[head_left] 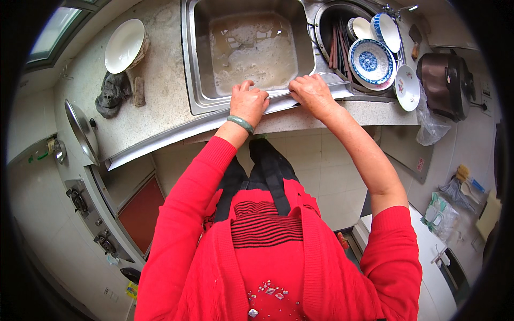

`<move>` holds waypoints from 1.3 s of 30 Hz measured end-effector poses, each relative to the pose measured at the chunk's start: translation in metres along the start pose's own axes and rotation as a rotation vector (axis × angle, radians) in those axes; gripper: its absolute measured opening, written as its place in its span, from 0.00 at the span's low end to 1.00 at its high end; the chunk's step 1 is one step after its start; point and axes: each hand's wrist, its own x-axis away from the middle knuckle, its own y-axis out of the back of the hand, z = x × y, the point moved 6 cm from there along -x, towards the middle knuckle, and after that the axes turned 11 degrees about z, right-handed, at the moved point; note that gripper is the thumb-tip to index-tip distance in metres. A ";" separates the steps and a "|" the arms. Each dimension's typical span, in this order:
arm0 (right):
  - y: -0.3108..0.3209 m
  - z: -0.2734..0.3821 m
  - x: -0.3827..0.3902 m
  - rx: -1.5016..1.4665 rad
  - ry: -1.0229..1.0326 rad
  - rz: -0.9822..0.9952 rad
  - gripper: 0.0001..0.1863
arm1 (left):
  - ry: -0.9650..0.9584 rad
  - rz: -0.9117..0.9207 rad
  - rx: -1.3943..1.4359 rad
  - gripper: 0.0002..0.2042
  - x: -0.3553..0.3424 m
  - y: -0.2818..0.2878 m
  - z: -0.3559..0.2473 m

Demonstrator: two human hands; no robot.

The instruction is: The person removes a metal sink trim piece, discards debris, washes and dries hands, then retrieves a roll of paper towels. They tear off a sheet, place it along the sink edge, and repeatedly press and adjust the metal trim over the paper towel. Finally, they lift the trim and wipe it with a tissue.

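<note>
At the sink's front edge, my left hand has its fingers curled over a long silvery-white strip that runs along the counter's front. A green bangle circles that wrist. Farther right, my right hand also bends its fingers over the strip, thumb toward the middle. Both hands are closed on it; the undersides of the fingers are hidden. Just beyond them is the steel sink, with cloudy, foamy water inside.
White bowls, a dark grey cloth and a brownish block lie left of the sink. On the right, a round basin holds chopsticks and several bowls. A brown cooker and plastic bag are beyond.
</note>
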 end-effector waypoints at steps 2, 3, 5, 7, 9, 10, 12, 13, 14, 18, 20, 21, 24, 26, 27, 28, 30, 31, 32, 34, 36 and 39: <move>-0.001 -0.002 0.001 0.000 0.011 -0.021 0.04 | -0.009 0.000 -0.003 0.06 0.000 0.001 0.000; -0.003 -0.005 0.002 0.012 -0.014 -0.001 0.04 | -0.009 0.005 -0.002 0.05 -0.001 0.001 0.000; -0.004 -0.009 0.003 0.034 -0.031 -0.002 0.02 | -0.018 0.016 -0.014 0.05 -0.002 0.001 0.000; -0.006 -0.014 0.005 0.034 -0.051 0.006 0.02 | -0.041 0.025 -0.039 0.04 -0.004 0.000 -0.002; -0.006 -0.019 0.008 0.041 -0.068 0.006 0.02 | -0.048 -0.006 -0.038 0.03 -0.004 0.002 -0.003; -0.006 -0.021 0.009 0.043 -0.071 0.004 0.03 | -0.046 -0.006 -0.033 0.03 -0.004 0.002 -0.003; -0.005 -0.025 0.013 0.037 -0.072 0.003 0.05 | -0.068 -0.052 -0.028 0.03 -0.003 0.003 -0.004; -0.004 -0.027 0.015 0.029 -0.070 0.004 0.05 | -0.069 -0.050 -0.032 0.03 -0.003 0.003 -0.004; -0.002 -0.027 0.016 0.020 -0.051 -0.019 0.06 | -0.068 -0.049 -0.036 0.03 -0.003 0.002 -0.004; -0.005 -0.032 0.015 0.006 -0.103 0.072 0.07 | -0.080 -0.048 -0.034 0.03 -0.003 0.001 -0.004; -0.003 -0.033 0.014 -0.014 -0.125 0.116 0.07 | -0.080 -0.058 -0.024 0.03 -0.003 0.002 -0.003; 0.006 -0.033 0.016 -0.044 -0.114 0.047 0.07 | -0.078 -0.047 -0.025 0.03 -0.003 0.002 -0.003; 0.029 -0.029 0.026 -0.136 -0.089 -0.072 0.09 | -0.068 -0.024 -0.027 0.03 -0.004 0.001 -0.002; 0.042 -0.023 0.037 -0.196 -0.053 -0.108 0.11 | -0.068 -0.023 -0.025 0.03 -0.004 0.001 -0.003; 0.042 -0.015 0.042 -0.197 -0.016 -0.070 0.14 | -0.067 -0.024 -0.022 0.03 -0.003 0.000 -0.003; 0.041 -0.006 0.046 -0.193 0.013 -0.059 0.15 | -0.069 -0.028 -0.018 0.03 -0.003 0.000 -0.003; 0.033 0.012 0.048 -0.182 0.074 -0.032 0.18 | -0.074 -0.038 -0.009 0.03 -0.003 0.001 -0.003; 0.026 0.017 0.047 -0.170 0.054 -0.009 0.20 | -0.075 -0.043 -0.005 0.03 -0.003 0.001 -0.003; 0.022 0.020 0.046 -0.157 0.041 -0.026 0.20 | -0.074 -0.045 0.001 0.03 -0.003 0.001 -0.002; 0.012 0.024 0.044 -0.128 0.018 -0.033 0.20 | -0.079 -0.051 0.013 0.03 -0.003 0.001 -0.002; 0.002 0.024 0.042 -0.134 -0.002 0.009 0.20 | -0.076 -0.049 0.016 0.03 -0.003 0.001 -0.002; -0.003 0.020 0.041 -0.121 -0.009 -0.012 0.17 | -0.062 -0.044 0.003 0.03 -0.003 0.001 -0.003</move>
